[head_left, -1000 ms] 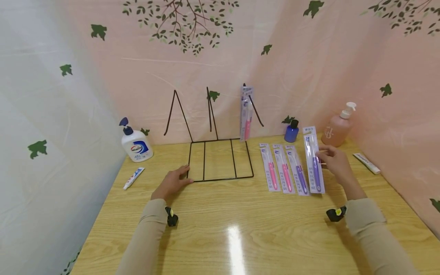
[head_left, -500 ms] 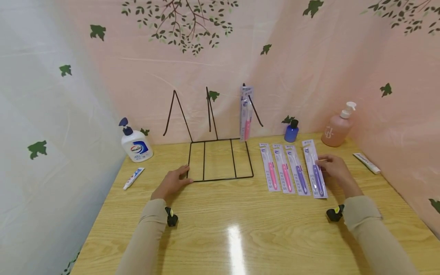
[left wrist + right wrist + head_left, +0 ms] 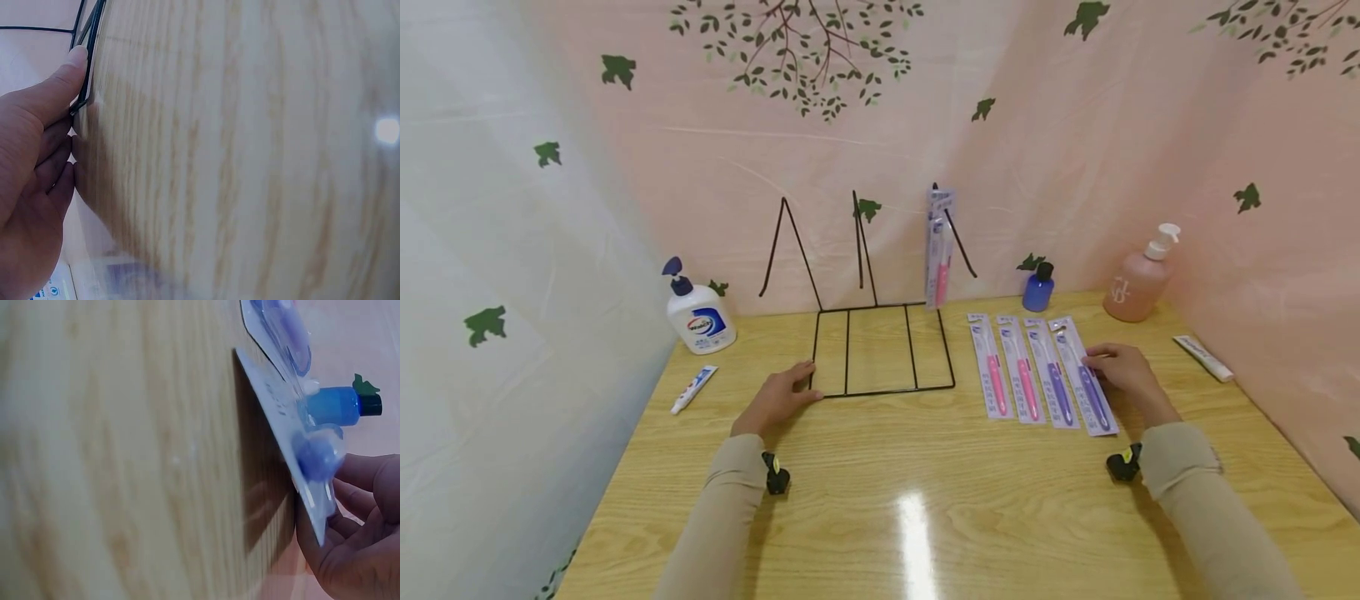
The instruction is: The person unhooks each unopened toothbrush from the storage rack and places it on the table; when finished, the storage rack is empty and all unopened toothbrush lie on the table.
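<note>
At the front left corner of a black wire rack point(image 3: 887, 392), my left hand point(image 3: 775, 402) holds the frame. In the left wrist view, the thumb point(image 3: 70, 70) lies against the wire and the other fingers curl behind it. My right hand point(image 3: 1126, 373) pinches the right edge of a packaged purple toothbrush point(image 3: 1086, 379). In the right wrist view, that pack is tilted off the table, with fingers beneath it. Left of it lie another packaged purple toothbrush point(image 3: 1054, 375) and two packaged pink toothbrushes point(image 3: 1024, 375). Packaged toothbrushes point(image 3: 941, 258) hang on the rack's right hook.
A white pump bottle point(image 3: 702, 321) and a small toothpaste tube point(image 3: 693, 389) are at the left. Toward the back right stand a blue bottle point(image 3: 1038, 292) and a pink pump bottle point(image 3: 1137, 287). Another tube point(image 3: 1203, 358) lies at the right edge.
My right hand has lowered the purple toothbrush pack toward the table and shifted it left, beside the other packs. The pack has turned slightly. My left hand stays at the rack corner.
</note>
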Demonstrator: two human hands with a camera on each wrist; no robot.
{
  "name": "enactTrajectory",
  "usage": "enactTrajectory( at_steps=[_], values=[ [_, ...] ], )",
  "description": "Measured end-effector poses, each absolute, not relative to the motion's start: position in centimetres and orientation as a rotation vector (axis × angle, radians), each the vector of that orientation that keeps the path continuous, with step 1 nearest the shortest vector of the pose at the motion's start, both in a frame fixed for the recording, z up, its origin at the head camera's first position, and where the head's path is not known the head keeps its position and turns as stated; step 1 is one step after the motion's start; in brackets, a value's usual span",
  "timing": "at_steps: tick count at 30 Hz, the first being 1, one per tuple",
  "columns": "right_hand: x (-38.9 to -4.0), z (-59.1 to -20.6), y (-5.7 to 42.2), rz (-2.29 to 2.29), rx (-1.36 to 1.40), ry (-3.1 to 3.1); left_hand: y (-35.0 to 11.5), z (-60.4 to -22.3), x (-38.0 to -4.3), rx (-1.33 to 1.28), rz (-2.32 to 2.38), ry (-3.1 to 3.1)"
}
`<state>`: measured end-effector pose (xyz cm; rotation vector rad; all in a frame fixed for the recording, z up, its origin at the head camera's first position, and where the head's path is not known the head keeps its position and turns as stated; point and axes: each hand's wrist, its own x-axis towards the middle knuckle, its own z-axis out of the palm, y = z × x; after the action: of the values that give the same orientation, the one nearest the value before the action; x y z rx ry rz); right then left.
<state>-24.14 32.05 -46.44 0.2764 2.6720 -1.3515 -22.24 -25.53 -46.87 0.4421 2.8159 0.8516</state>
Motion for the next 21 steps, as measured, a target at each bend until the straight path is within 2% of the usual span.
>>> enactTrajectory(
  at_steps=[21],
  values=[
    [-23.67, -45.99, 31.63, -1.381, 0.441, 2.655, -25.52, -46.99, -22.22, 0.429, 0.848, 2.813]
  ],
)
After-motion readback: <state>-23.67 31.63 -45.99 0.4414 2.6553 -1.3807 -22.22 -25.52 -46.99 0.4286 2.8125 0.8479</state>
